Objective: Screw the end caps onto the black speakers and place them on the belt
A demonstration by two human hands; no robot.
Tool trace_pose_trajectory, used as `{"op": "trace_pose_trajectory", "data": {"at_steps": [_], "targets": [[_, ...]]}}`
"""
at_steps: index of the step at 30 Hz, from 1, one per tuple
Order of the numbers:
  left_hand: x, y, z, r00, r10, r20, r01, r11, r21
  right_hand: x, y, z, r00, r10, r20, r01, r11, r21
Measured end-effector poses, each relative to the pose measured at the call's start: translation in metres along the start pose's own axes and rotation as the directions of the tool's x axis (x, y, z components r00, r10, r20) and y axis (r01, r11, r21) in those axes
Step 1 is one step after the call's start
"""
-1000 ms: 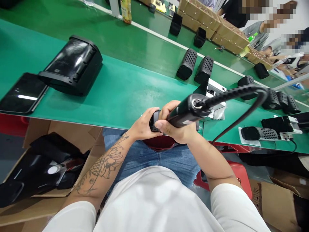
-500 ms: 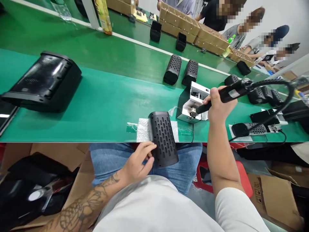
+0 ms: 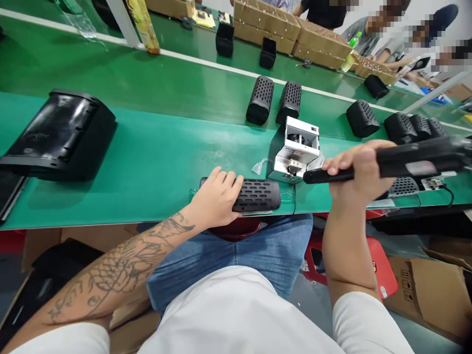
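**A:** What has changed since half a second ago?

**B:** The perforated black speaker housing (image 3: 254, 195) has moved from standing out over the near edge, by the lap, to lying flat on its side along that edge. The electric screwdriver (image 3: 387, 164) has come away from the white screw feeder (image 3: 295, 150); its tip now points left, just beside the feeder's front.

**A:** Position of the housing relative to the fingers?

**B:** The left hand (image 3: 216, 199) lies over the housing's left end. The fingers drape across the top; the thumb side is hidden. The right end of the housing is uncovered.

**A:** Finger state?

**B:** Left: fingers loosely together, curved over the housing and touching it. Whether they clamp it or only rest on it cannot be told. Right hand (image 3: 359, 172): fingers wrapped fully around the screwdriver body, held nearly level above the green belt (image 3: 155, 157).

**A:** Edges and open room?

**B:** The housing lies parallel to the belt's near edge and just inside it. Bare belt extends to the left, up to a large black casing (image 3: 59, 135). To the right, the feeder stands near the housing's free end. Behind, two more perforated housings (image 3: 275, 101) stand well apart from it.
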State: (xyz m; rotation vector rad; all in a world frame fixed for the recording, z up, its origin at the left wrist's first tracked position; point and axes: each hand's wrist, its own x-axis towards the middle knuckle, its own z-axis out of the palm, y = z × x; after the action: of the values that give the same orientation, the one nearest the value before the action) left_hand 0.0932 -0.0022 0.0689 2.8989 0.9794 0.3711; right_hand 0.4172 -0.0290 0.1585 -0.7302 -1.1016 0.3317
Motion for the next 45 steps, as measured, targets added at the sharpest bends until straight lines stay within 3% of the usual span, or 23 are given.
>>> {"op": "trace_pose_trajectory", "data": {"at_steps": [3, 7, 16, 24, 32, 35, 40, 45], "targets": [[-0.008, 0.01, 0.004, 0.99, -0.136, -0.027, 0.136, 0.991, 0.015, -0.012, -0.032, 0.004, 0.986, -0.024, 0.166, 0.007, 0.995, 0.103], [-0.007, 0.015, 0.002, 0.986, -0.163, 0.012, 0.163, 0.987, 0.003, -0.034, -0.041, 0.017, 0.942, 0.022, 0.335, -0.072, 0.988, 0.136], [-0.007, 0.015, 0.002, 0.983, -0.185, 0.014, 0.185, 0.982, -0.031, -0.051, -0.015, 0.034, 0.924, 0.16, 0.348, -0.198, 0.977, 0.078], [-0.009, 0.019, 0.0, 0.981, -0.194, 0.02, 0.194, 0.98, -0.039, -0.053, -0.011, 0.032, 0.874, 0.159, 0.46, -0.21, 0.976, 0.061], [-0.008, 0.022, -0.004, 0.984, -0.179, 0.028, 0.179, 0.983, -0.029, -0.057, -0.007, 0.035, 0.864, 0.22, 0.454, -0.194, 0.976, -0.105], [-0.007, 0.023, -0.005, 0.984, -0.176, 0.04, 0.176, 0.984, -0.011, -0.058, -0.005, 0.035, 0.868, 0.221, 0.445, -0.205, 0.975, -0.086], [-0.006, 0.024, -0.008, 0.982, -0.181, 0.059, 0.18, 0.983, 0.034, -0.059, -0.008, 0.03, 0.811, 0.253, 0.527, -0.284, 0.959, -0.023], [-0.006, 0.026, -0.009, 0.979, -0.19, 0.067, 0.188, 0.981, 0.037, -0.056, -0.01, 0.029, 0.802, 0.255, 0.539, -0.322, 0.946, 0.031]]}}
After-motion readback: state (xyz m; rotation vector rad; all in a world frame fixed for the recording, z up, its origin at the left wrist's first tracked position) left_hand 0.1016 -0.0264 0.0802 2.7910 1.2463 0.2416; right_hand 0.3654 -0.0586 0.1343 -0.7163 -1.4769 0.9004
